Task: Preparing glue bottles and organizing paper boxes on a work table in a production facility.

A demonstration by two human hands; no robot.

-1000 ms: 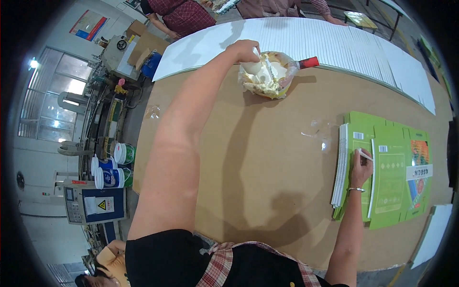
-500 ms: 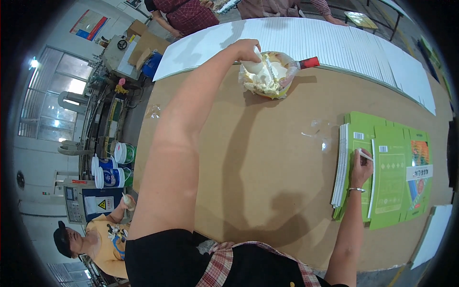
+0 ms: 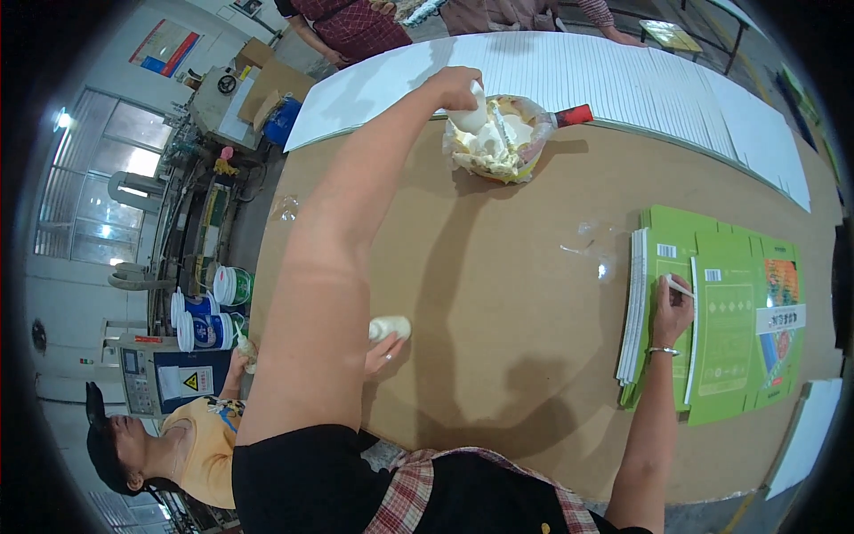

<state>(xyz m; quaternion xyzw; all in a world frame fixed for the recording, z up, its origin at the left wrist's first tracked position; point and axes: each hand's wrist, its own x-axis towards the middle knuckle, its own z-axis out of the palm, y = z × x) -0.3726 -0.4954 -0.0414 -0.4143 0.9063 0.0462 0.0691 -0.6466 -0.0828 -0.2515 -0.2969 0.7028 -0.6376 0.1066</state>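
Now the left hand (image 3: pixel 455 87), far across the brown table (image 3: pixel 498 294), is closed around a white bottle (image 3: pixel 474 114) lowered into the plastic-lined bowl (image 3: pixel 498 142) since 1 s ago, while the right hand (image 3: pixel 673 307) unchanged pinches a white stick (image 3: pixel 680 287) on the green cartons (image 3: pixel 725 320).

Bowl (image 3: pixel 500 142) far-centre on table (image 3: pixel 498 294), flat cartons (image 3: pixel 721 320) at right, sheets (image 3: pixel 623 76) behind.

Your worktop (image 3: pixel 498 356) is brown. Cartons (image 3: pixel 725 325) at its right edge: green, one orange panel. Sheets (image 3: pixel 623 76) along the far edge: white. Bottle (image 3: pixel 471 114) white, apron (image 3: pixel 463 498) red plaid.
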